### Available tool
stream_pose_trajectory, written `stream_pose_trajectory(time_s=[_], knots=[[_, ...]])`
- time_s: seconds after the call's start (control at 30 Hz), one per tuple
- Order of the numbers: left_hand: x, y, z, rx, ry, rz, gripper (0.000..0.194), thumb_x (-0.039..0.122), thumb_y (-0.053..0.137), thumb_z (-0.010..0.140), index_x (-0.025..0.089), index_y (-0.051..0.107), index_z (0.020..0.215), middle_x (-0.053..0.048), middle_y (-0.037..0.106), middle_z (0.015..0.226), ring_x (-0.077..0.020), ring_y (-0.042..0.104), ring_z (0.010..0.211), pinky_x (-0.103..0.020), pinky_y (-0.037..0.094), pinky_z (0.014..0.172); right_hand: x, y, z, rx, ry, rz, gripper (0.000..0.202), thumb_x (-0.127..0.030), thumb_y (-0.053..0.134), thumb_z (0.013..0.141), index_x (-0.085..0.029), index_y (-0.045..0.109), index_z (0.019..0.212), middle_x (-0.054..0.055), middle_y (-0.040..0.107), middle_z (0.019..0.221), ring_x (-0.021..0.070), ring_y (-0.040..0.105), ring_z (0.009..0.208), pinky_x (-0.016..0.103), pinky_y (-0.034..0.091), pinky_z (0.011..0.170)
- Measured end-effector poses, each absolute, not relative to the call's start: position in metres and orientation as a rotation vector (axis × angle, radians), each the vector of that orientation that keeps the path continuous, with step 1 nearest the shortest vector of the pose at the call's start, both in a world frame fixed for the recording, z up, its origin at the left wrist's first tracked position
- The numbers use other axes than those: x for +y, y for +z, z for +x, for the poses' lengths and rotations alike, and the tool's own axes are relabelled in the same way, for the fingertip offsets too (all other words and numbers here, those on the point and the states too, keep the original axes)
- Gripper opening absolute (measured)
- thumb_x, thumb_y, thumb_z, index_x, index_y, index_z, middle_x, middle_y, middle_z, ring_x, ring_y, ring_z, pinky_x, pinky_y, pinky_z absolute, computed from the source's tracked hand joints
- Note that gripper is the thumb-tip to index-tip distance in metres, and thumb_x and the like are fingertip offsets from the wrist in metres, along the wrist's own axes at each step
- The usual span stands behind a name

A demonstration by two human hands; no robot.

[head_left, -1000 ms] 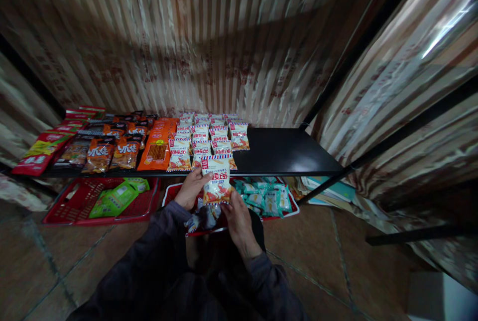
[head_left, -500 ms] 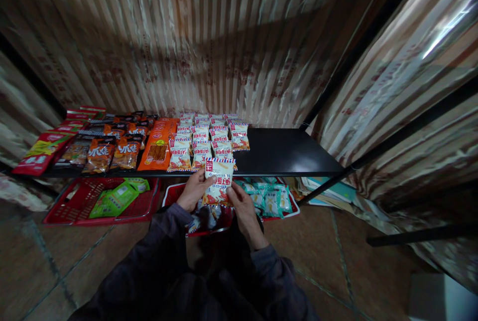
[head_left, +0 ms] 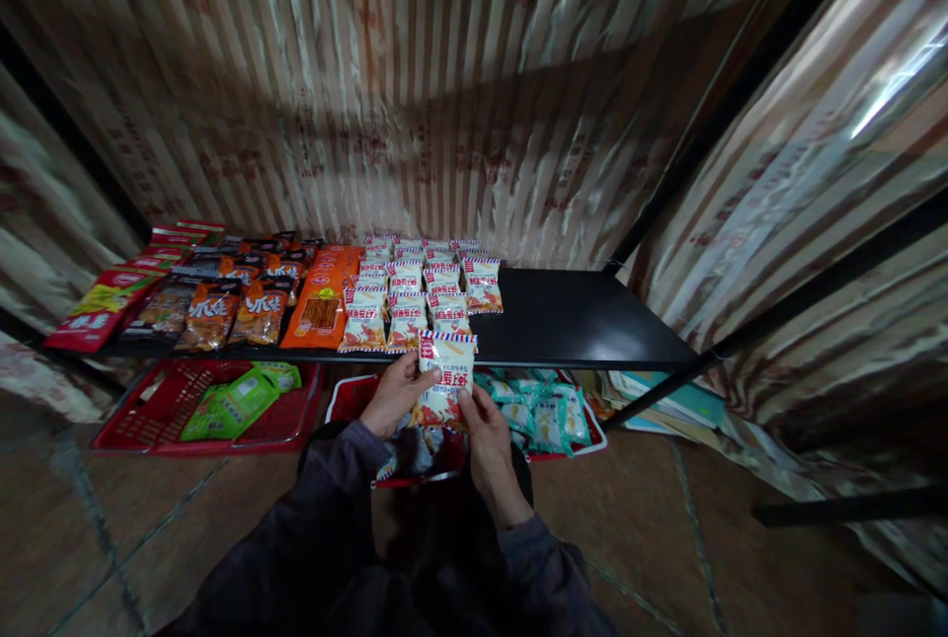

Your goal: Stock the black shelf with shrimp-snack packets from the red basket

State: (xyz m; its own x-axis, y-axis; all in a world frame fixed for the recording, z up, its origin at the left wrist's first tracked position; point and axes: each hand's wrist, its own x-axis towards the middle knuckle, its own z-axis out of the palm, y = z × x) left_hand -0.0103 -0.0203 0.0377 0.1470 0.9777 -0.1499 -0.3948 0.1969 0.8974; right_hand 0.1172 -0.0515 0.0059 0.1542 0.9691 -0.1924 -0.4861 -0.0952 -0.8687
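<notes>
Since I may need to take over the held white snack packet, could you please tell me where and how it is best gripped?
Probably pinch the striped top seam of the white snack packet, coming from above. That flat strip is free of fingers, while the left hand holds the left edge and the right hand the lower right.

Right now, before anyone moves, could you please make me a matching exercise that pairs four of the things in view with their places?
Things
1. held snack bag
2. green packets
3. teal packets
4. orange packets

Places
A. lower than the shelf, to the right of the right hand
B. on the shelf, just left of the white snack bags
C. between the left hand and the right hand
D. in the left red basket

Pairs: 1-C, 2-D, 3-A, 4-B
</notes>
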Motion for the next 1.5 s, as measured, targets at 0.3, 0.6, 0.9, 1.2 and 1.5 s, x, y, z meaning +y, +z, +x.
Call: stream_pose_trajectory(time_s=[0.3,0.6,0.9,1.2,1.5], knots=[[-0.022,0.037,-0.012,0.898,1.146,0.879,0.051,0.035,0.080,0.058,0.015,0.061,0.101,-0.013,0.067,0.108,-0.0239,0.060,0.106,-0.038,0.042,0.098,-0.049,0.003,0.121,-0.614,1.312,-1.014,0.042,-0.041,0.076,0.062,-0.019,0.067,0.096,0.004,0.072,0.091,0.0205,0.064,0.078,0.034,0.051,0.073],[-0.023,0.034,-0.010,0.952,1.155,0.883,0.051,0.041,0.078,0.058,0.013,0.062,0.098,-0.011,0.069,0.102,-0.0243,0.064,0.095,-0.040,0.047,0.090,-0.052,0.007,0.121,-0.628,1.338,-1.023,0.044,-0.043,0.076,0.062,-0.019,0.066,0.098,0.004,0.071,0.092,0.0209,0.064,0.078,0.033,0.052,0.069],[-0.024,0.034,-0.005,0.952,1.174,0.818,0.051,0.041,0.079,0.056,0.013,0.062,0.094,-0.010,0.071,0.097,-0.0248,0.066,0.090,-0.041,0.049,0.087,-0.051,0.008,0.122,-0.593,1.326,-1.029,0.041,-0.044,0.077,0.060,-0.020,0.067,0.091,0.003,0.071,0.091,0.0193,0.064,0.080,0.032,0.051,0.074],[-0.026,0.033,-0.002,0.912,1.138,0.834,0.050,0.040,0.079,0.058,0.015,0.063,0.098,-0.011,0.068,0.109,-0.0238,0.063,0.100,-0.038,0.047,0.091,-0.050,0.003,0.125,-0.583,1.281,-1.030,0.043,-0.044,0.076,0.061,-0.020,0.068,0.095,0.003,0.072,0.090,0.0199,0.065,0.077,0.034,0.052,0.074],[-0.027,0.032,0.001,0.947,1.112,0.867,0.051,0.040,0.079,0.058,0.013,0.064,0.098,-0.011,0.070,0.100,-0.0243,0.064,0.096,-0.040,0.047,0.092,-0.049,0.001,0.131,-0.568,1.263,-1.044,0.040,-0.043,0.076,0.061,-0.020,0.067,0.092,0.002,0.072,0.084,0.0193,0.065,0.072,0.034,0.052,0.071]])
